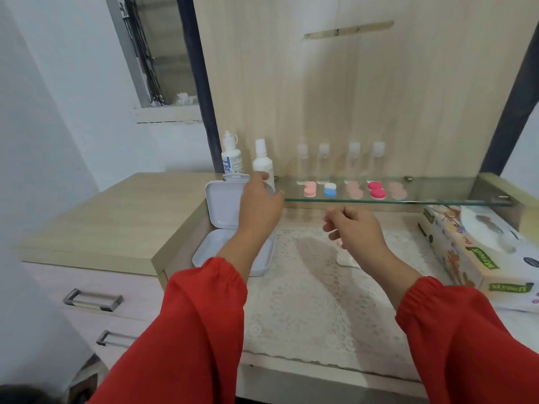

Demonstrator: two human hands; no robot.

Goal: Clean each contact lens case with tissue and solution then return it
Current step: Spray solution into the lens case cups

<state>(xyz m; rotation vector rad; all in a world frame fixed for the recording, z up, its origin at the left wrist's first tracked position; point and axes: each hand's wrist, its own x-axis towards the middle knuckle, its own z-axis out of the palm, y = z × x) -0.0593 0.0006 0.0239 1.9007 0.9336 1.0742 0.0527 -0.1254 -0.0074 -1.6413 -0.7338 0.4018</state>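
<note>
Fingers (264, 177) of L hand (259, 205) touch solution bottle (262, 161).

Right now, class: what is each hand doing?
Left hand: open, reaching to the white bottle.
Right hand: fingers curled; holding anything cannot be told.

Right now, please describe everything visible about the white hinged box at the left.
The white hinged box looks like smooth plastic with rounded corners. It stands open: the lid is raised upright, with a small clasp tab on top, and the shallow base lies flat on the lace mat. The left hand and forearm pass in front of it; contact cannot be told.
</note>
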